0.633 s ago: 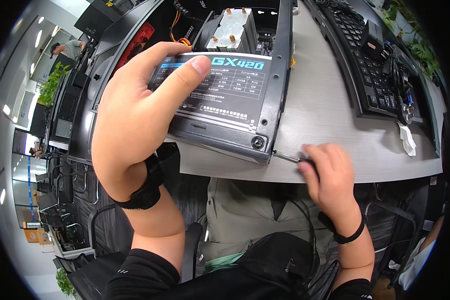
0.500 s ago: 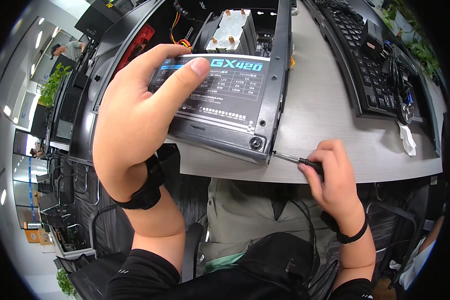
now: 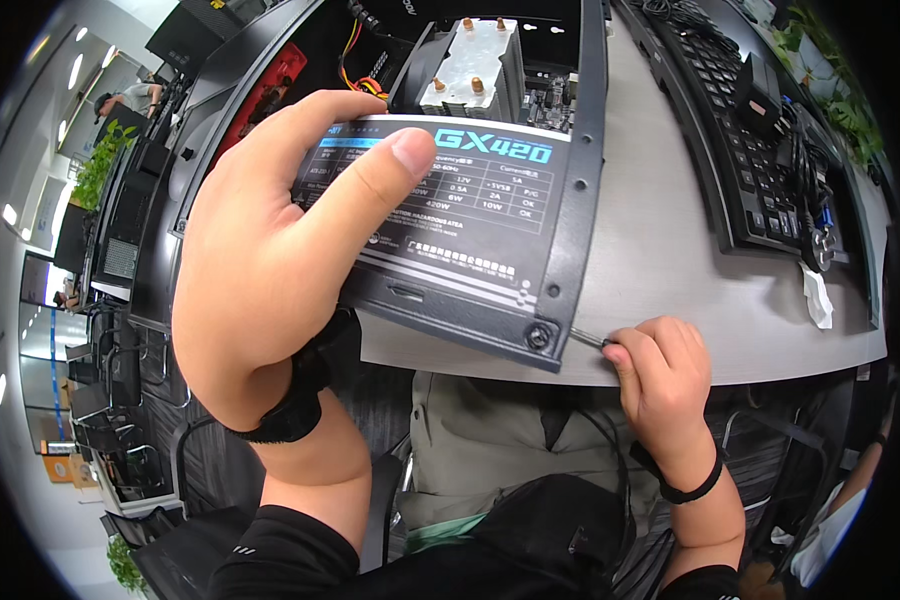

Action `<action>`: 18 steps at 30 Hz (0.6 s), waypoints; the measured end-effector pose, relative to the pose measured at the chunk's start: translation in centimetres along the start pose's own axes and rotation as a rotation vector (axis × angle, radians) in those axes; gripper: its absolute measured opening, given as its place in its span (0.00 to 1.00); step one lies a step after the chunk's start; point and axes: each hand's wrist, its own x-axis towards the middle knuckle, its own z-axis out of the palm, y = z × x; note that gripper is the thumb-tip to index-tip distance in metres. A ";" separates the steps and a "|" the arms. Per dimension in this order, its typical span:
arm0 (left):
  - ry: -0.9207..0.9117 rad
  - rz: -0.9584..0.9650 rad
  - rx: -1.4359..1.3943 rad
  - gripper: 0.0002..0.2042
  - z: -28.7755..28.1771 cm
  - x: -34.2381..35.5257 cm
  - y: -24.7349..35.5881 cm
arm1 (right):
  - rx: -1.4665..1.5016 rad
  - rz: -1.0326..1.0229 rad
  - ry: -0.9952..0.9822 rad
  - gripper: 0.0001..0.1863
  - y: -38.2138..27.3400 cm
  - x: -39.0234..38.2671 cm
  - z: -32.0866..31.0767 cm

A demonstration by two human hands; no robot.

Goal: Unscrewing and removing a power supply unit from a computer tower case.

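Observation:
A black power supply (image 3: 470,215) with a printed label sits in the near end of an open black computer case (image 3: 584,150). Across its left part my left hand (image 3: 255,240) is wrapped, thumb lying on the label and fingers over the far edge. My right hand (image 3: 667,375) is closed round a screwdriver (image 3: 592,338), whose handle is mostly hidden in the fist. The thin metal shaft points left to the case's outer right side near the front corner; its tip is hidden behind that edge. A screw (image 3: 539,336) shows on the corner's top face.
Deeper in the case are a silver CPU cooler (image 3: 485,65) with copper pipe ends and coloured cables (image 3: 368,85). On the grey table (image 3: 660,240), to the right, lie a black keyboard (image 3: 685,90), a black adapter with cables (image 3: 765,95) and a crumpled tissue (image 3: 818,297).
The near right corner of the case and power supply has shifted right and toward me. My right hand has moved slightly nearer me, and less of the screwdriver shows.

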 end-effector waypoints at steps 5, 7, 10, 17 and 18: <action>0.052 -0.005 -0.053 0.25 0.6 0.4 0.9 | 0.189 0.041 -0.016 0.16 -0.3 0.3 -0.4; 0.171 -0.099 -0.108 0.25 1.5 0.2 1.6 | 0.074 0.021 0.004 0.14 -0.3 0.3 -0.4; 0.284 -0.072 -0.221 0.25 2.9 -1.1 2.0 | -0.018 0.027 0.020 0.13 -0.2 -0.3 -0.1; 0.211 0.111 -0.108 0.24 1.4 -1.2 0.3 | -0.019 0.248 -0.211 0.11 0.2 -2.5 -0.9; 0.213 0.125 -0.105 0.24 1.4 -1.2 0.3 | -0.067 0.169 -0.201 0.11 0.1 -2.6 -1.1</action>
